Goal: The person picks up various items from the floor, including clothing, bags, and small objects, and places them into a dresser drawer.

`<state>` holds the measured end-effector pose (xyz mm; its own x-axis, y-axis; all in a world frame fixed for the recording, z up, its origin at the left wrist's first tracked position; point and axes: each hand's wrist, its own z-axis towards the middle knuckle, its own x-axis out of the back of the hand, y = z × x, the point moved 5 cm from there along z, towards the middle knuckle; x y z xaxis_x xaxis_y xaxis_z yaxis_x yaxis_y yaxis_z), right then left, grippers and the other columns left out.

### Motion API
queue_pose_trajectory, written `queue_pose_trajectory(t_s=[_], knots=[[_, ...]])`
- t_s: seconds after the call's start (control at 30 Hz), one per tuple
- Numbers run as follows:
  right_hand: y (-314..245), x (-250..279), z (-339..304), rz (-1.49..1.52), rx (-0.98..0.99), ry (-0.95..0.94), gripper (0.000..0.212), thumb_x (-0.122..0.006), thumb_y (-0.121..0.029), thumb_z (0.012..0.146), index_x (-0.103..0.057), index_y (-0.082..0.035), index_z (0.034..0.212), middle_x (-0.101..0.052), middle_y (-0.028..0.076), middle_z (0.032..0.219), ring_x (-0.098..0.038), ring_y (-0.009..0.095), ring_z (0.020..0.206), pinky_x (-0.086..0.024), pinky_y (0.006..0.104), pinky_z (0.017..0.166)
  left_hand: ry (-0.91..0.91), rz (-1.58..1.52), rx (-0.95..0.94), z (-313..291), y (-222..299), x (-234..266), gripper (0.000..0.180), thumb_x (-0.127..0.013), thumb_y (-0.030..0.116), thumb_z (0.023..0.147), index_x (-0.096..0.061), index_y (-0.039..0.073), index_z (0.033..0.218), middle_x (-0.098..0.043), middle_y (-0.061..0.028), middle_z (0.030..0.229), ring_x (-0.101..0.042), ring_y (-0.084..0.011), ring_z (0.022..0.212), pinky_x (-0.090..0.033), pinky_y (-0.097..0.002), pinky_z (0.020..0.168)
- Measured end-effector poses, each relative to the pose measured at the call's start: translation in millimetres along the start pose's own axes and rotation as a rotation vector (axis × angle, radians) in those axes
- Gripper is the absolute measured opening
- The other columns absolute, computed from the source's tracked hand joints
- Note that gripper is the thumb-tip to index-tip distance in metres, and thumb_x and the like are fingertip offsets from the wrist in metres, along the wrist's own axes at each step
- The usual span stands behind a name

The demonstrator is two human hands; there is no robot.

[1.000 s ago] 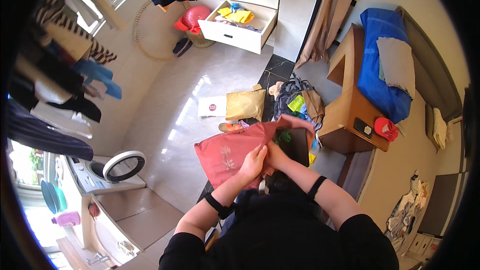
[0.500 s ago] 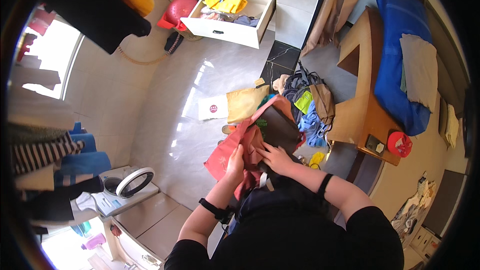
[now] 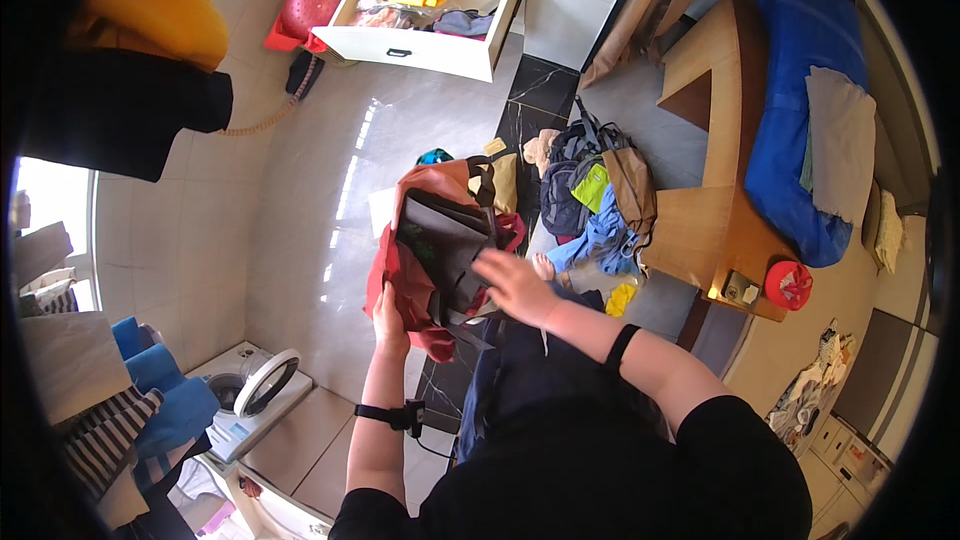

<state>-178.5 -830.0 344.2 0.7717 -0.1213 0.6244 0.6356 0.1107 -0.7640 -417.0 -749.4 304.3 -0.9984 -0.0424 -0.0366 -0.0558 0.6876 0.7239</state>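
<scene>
A red and coral fabric bag (image 3: 425, 180) is held up before me, its mouth spread. My left hand (image 3: 389, 324) grips its near left edge, thumb over the fabric. A folded dark grey cloth bag (image 3: 455, 245) with green print lies within the red one. My right hand (image 3: 517, 287), slightly blurred, has its fingers stretched out at the dark bag's right side; whether it touches is unclear. Behind them, a beige pouch (image 3: 503, 183) and a white sheet (image 3: 380, 208) lie partly covered on the floor.
Backpacks (image 3: 575, 175) and blue cloth (image 3: 600, 240) are heaped right of the bag, beside a wooden desk (image 3: 690, 230). An open drawer (image 3: 420, 48) with clothes stands far ahead. Hanging laundry (image 3: 130, 110) and a washing machine (image 3: 225, 395) with its door open are at left.
The red bag has shifted left and spread wider, showing more of the dark bag. My right hand has come off the red fabric; my left hand has moved left with its edge.
</scene>
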Motion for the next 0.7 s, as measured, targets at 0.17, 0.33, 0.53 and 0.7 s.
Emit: queue_pose_trajectory(t_s=[0.17,0.33,0.53,0.7], knots=[[78.4,52.5,6.0,-0.024,-0.296,0.272,0.09,-0.076,-0.023,0.059,-0.028,-0.003,0.132,-0.029,0.024,0.133,-0.033,0.038,0.121,-0.029,0.0417,0.101,-0.069,-0.017,-0.039,10.7,44.0,-17.3,0.038,-0.046,0.03,0.09,-0.053,0.0,0.111,-0.058,-0.0071,0.104,-0.054,-0.0167,0.094,-0.044,-0.0288,0.082],[118.1,56.1,45.8,0.257,-0.408,0.135,0.1,-0.079,-0.029,0.059,-0.021,0.002,0.134,-0.036,0.023,0.129,-0.036,0.032,0.122,-0.028,0.0348,0.102,-0.178,0.148,-0.045,31.4,62.2,-56.7,0.035,-0.047,0.029,0.089,-0.057,0.0,0.106,-0.06,-0.0068,0.094,-0.056,-0.0152,0.08,-0.046,-0.0275,0.071],[105.7,51.4,55.9,0.492,-0.669,-0.031,0.073,-0.07,-0.017,0.064,-0.036,-0.001,0.126,-0.051,0.014,0.117,-0.047,0.021,0.111,-0.036,0.0327,0.094,-0.165,0.118,-0.092,44.2,84.6,-109.1,0.036,-0.046,0.03,0.09,-0.056,0.001,0.109,-0.059,-0.0075,0.099,-0.056,-0.0157,0.086,-0.045,-0.0281,0.076],[157.6,31.8,46.1,0.689,-0.624,0.168,0.066,-0.069,-0.024,0.067,-0.042,0.001,0.121,-0.051,0.016,0.117,-0.047,0.025,0.112,-0.035,0.0329,0.094,-0.175,0.305,-0.171,42.7,103.9,-195.9,0.034,-0.047,0.027,0.089,-0.053,0.002,0.113,-0.058,-0.0044,0.095,-0.052,-0.0125,0.085,-0.043,-0.0258,0.074]])
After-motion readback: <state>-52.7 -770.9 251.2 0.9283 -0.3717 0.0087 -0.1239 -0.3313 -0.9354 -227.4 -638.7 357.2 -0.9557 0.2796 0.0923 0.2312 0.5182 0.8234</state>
